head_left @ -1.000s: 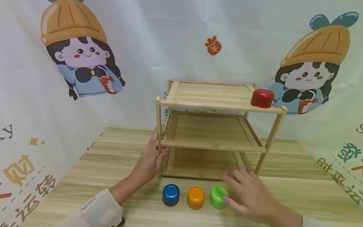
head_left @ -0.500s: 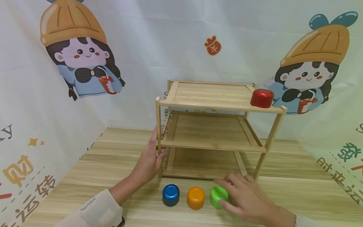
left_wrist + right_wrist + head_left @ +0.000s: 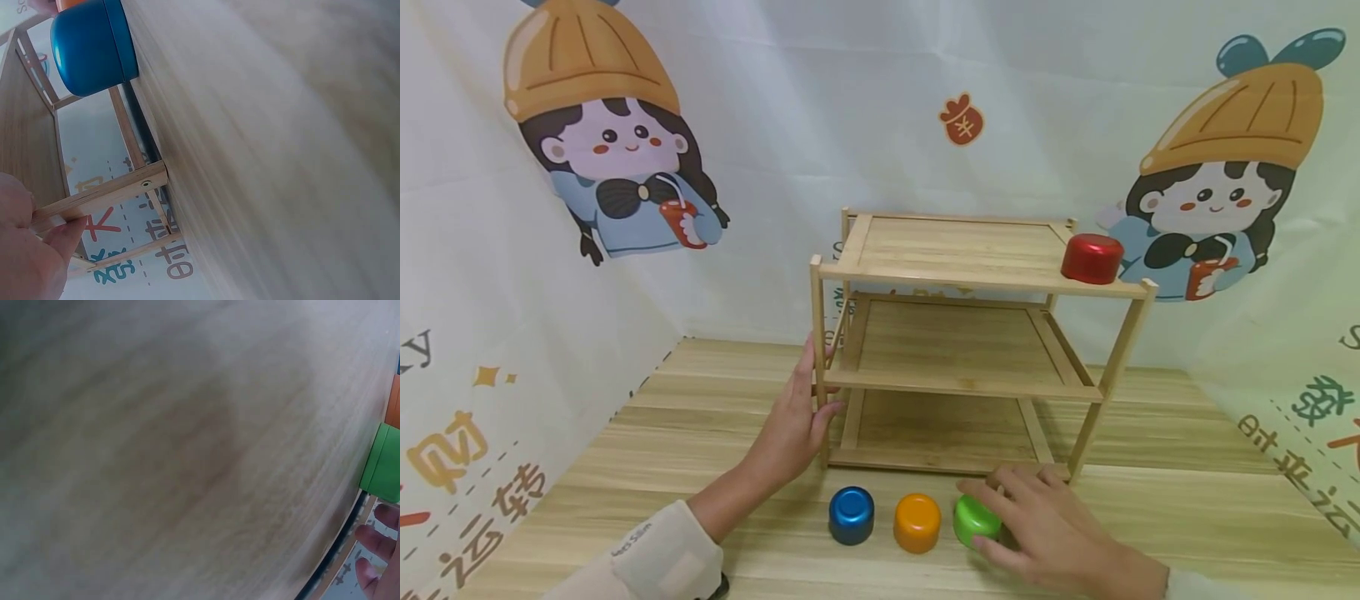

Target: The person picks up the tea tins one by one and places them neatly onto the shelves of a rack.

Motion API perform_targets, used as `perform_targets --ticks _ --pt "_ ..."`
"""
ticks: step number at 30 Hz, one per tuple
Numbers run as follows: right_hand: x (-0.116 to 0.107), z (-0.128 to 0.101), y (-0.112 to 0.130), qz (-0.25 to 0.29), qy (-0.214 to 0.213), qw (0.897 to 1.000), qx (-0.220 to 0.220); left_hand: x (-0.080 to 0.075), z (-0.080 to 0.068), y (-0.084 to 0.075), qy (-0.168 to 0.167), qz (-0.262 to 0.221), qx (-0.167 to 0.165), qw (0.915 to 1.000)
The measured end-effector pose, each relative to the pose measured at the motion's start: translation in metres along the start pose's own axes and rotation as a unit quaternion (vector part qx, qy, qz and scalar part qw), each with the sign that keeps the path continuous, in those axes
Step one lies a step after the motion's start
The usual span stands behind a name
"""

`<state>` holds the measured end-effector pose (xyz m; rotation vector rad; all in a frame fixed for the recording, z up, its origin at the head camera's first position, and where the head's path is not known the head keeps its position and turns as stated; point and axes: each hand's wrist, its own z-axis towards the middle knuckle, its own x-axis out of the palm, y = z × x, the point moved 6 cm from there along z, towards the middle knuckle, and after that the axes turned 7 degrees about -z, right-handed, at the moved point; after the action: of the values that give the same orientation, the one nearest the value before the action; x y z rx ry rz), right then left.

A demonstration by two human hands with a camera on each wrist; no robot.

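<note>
My left hand [image 3: 796, 421] grips the front left post of a three-tier wooden shelf [image 3: 970, 385], its thumb in front of the post. The left wrist view shows the thumb and fingers around that post [image 3: 119, 187]. My right hand [image 3: 1048, 529] is at a small shiny green cup-like piece [image 3: 976, 521], with the thumb at its near side and fingers bent over its far right side. In the right wrist view the fingers [image 3: 375, 540] appear just beside the green piece [image 3: 384, 464]; firm contact cannot be told. Orange [image 3: 917, 523] and blue [image 3: 852, 516] pieces stand left of it.
A matching red piece [image 3: 1092, 258] sits on the shelf's top tier at the front right corner. The shelf stands on a wood-grain tabletop [image 3: 700, 392], behind the row of pieces. A printed cloth backdrop [image 3: 820, 108] surrounds the table at the back and sides.
My right hand has moved left, bringing its thumb and fingers farther around the green piece. The left hand, shelf and coloured pieces stay where they were.
</note>
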<state>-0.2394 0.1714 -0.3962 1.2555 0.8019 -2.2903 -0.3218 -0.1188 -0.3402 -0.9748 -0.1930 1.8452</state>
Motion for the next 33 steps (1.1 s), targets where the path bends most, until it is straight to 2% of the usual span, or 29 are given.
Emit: perform_targets --ticks 28,33 --pt "0.0082 0.0017 0.0026 0.016 0.042 0.999 -0.004 0.0002 0.0001 0.0016 0.006 0.004 -0.010 0.9999" --pt "0.0081 0.0014 0.0025 0.018 0.044 0.999 -0.004 0.0003 0.0002 0.0012 0.003 0.002 -0.001 1.0000"
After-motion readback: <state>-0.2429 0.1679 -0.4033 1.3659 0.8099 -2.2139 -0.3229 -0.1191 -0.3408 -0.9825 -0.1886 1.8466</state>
